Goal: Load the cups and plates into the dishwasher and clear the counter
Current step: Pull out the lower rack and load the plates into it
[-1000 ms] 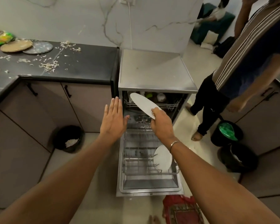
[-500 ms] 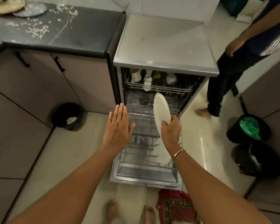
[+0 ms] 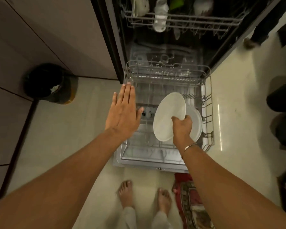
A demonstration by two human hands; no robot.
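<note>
Head view looks straight down into the open dishwasher, whose lower rack [image 3: 209, 104] is pulled out over the dropped door [image 3: 149, 162]. The right hand [image 3: 182, 129] grasps a white plate [image 3: 168, 113] by its near rim, thumb on the face and fingers curled behind, and holds it tilted on edge above the right part of the rack. A second plate [image 3: 196, 123] already stands in the tines just behind it, close enough that the two seem to touch or nearly so; which, I cannot tell. The left hand [image 3: 122, 114] is released, fingers straight and together, and hovers flat over the rack's left edge with nothing in it. The step in hand looks like slotting the plate into the rack. To do it well, the lower rim should drop into the free gap between tines just on the near-left side of the standing plate, with the face turned the same way, so the two do not knock or nest. Lower it until the tines carry it, then let go. The upper rack [image 3: 180, 20] carries blurred cup-like things. The worktop is out of view, so what remains there cannot be judged.
</note>
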